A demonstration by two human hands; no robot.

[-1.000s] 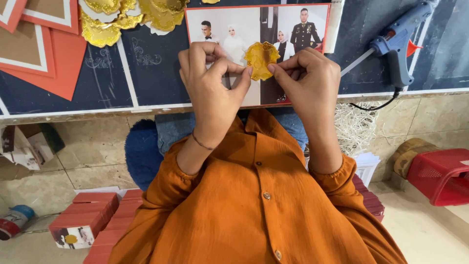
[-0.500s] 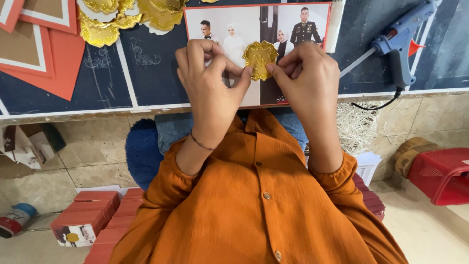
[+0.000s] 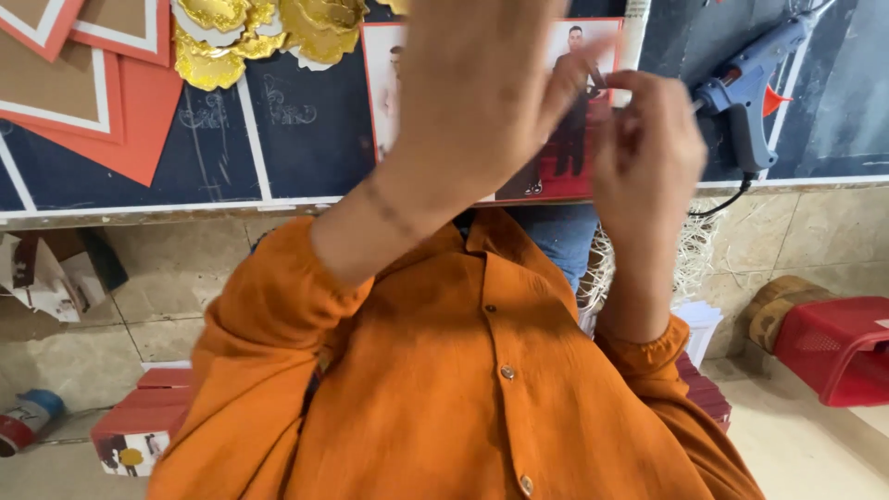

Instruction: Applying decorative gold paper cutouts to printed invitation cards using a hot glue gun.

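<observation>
Both my hands are raised close to the camera and blurred. My left hand [image 3: 482, 93] shows its back and covers most of a red-bordered photo print [image 3: 579, 148] lying on the dark board [image 3: 278, 139]. My right hand [image 3: 648, 157] is beside it with curled fingers, its fingertips meeting those of the left hand. The small gold paper flower is not visible; whether it sits between the fingers is hidden. My orange shirt [image 3: 463, 370] fills the lower middle.
Gold paper flowers [image 3: 269, 32] and orange-and-brown cards [image 3: 93, 93] lie on the board at top left. A blue glue gun [image 3: 741, 93] rests at top right. On the floor are a red basket [image 3: 833, 352], red boxes [image 3: 148, 417] and a tape roll [image 3: 28, 421].
Both hands have lifted off the photo toward the camera. The gold flower they pinched over the photo is now out of sight behind them.
</observation>
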